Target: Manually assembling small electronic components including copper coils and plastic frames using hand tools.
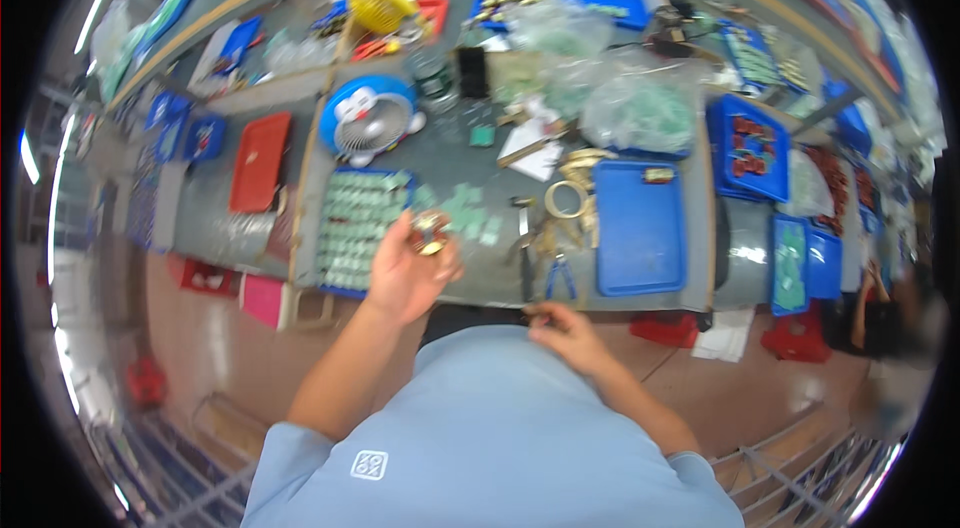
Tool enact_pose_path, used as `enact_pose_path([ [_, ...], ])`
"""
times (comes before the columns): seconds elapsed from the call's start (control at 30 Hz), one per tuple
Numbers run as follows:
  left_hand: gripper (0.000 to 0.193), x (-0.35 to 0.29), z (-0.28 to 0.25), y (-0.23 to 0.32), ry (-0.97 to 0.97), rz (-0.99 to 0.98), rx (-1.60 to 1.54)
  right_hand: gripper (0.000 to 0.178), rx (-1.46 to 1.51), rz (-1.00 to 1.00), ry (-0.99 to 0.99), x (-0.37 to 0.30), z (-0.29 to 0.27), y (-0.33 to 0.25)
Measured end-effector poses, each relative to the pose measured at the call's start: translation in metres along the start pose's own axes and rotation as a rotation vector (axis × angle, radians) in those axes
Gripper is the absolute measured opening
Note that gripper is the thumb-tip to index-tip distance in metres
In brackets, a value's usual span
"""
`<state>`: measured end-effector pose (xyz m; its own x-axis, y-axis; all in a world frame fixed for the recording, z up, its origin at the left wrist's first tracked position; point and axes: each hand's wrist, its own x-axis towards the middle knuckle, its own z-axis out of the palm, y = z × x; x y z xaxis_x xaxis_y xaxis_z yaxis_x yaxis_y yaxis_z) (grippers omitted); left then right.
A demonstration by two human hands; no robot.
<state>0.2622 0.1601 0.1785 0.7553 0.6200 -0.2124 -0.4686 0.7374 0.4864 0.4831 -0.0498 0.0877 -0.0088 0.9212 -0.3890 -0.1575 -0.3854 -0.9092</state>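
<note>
My left hand (405,278) is raised over the front of the bench, closed round a small round brass-and-red part (430,233) held at the fingertips. Just left of it lies a blue tray (366,294) filled with rows of pale green pieces, and loose green squares (465,210) are scattered behind the hand. My right hand (566,336) is low at the bench's front edge, its fingers pinched together. Something small and dark shows at those fingertips, too blurred to name. A pair of blue-handled pliers (560,278) and a hammer (525,248) lie just beyond it.
A blue tray (640,238) lies right of the tools, beside a tape roll (566,199). A blue fan (370,118) stands at the back left, near a red tray (260,163). Plastic bags (640,108) and stacked blue bins (750,148) occupy the back right.
</note>
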Motion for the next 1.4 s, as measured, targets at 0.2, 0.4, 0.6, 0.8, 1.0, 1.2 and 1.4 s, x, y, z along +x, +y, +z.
enact_pose_path([
  [0.2,0.054,0.005,0.012,-0.005,-0.06,0.088,0.036,0.044,0.267,0.076,0.094,0.025,0.016,-0.132],
  [0.4,0.051,0.008,0.019,-0.01,-0.129,0.153,0.032,0.041,-0.915,-0.671,0.271,0.047,0.041,-0.197],
  [0.6,0.049,0.003,0.016,-0.005,-0.118,0.268,0.143,0.041,-1.069,-0.717,0.301,0.056,0.061,-0.202],
  [0.8,0.05,0.001,0.017,-0.004,-0.068,0.383,0.419,0.044,-1.088,-0.719,0.274,0.061,0.067,-0.208],
  [1.0,0.05,0.005,0.019,-0.006,-0.06,0.439,0.492,0.045,-1.153,-0.717,0.316,0.063,0.067,-0.211],
  [1.2,0.051,0.006,0.017,-0.009,-0.033,0.479,0.567,0.041,-1.295,-0.698,0.322,0.059,0.07,-0.221],
  [1.4,0.052,0.005,0.009,-0.009,-0.002,0.493,0.639,0.029,-1.212,-0.704,0.303,0.065,0.067,-0.213],
])
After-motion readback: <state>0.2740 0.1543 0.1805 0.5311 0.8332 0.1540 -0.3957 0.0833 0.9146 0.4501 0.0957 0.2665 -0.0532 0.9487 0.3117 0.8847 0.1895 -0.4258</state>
